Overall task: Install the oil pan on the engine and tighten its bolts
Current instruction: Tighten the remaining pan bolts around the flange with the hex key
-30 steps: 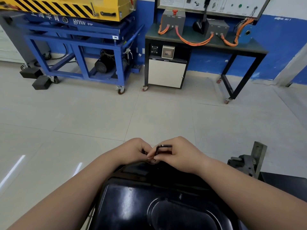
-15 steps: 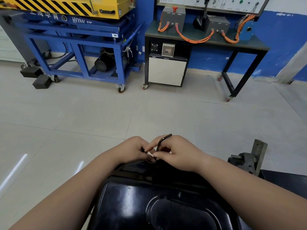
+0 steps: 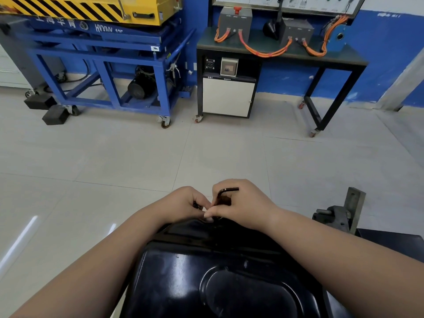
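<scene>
Pan (image 3: pixel 206 283) is seen nearest: black, belly-up, engine hidden below. At its far flange both hands are met, touching. Hex key (image 3: pixel 227 190) is gripped by R hand (image 3: pixel 243 205): long leg approx. vertical, run down btwn the fingers to the flange, short arm up top, pointed right. Bolt is hidden, judged directly below the grip. L hand (image 3: pixel 181 205) is curled just beside the shaft w/ sth small & dark pinched; what it is can't be told. Next swing is prob. made about that vertical leg. Beyond: floor (image 3: pixel 114 161), cart (image 3: pixel 103 65), bench (image 3: pixel 275 53).
</scene>
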